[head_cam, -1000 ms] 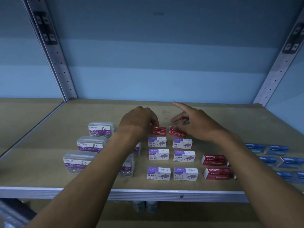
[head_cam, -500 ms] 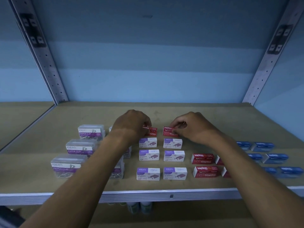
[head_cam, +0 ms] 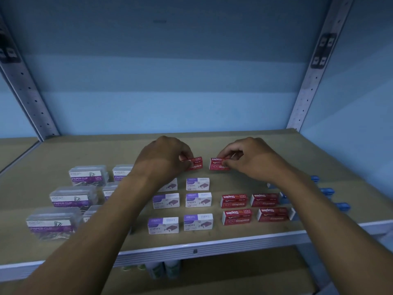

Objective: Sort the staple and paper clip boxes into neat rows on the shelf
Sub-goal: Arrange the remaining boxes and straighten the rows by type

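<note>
Your left hand (head_cam: 163,158) pinches one red staple box (head_cam: 196,163); your right hand (head_cam: 253,158) pinches a second red box (head_cam: 219,164), the two lying apart, behind the rows on the shelf (head_cam: 212,244). Four more red boxes (head_cam: 234,200) sit in two rows at right. Six white-and-purple staple boxes (head_cam: 198,200) and six clear paper clip boxes (head_cam: 88,175) show, some partly hidden by your left arm.

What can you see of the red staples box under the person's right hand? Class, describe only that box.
The red staples box is a small cardboard-looking carton with white "Staples" lettering, closed as far as shows. It lies flat on the shelf, behind the white and purple boxes and apart from the other red box at its left. The right hand covers its right end, fingertips pinching it.
</note>
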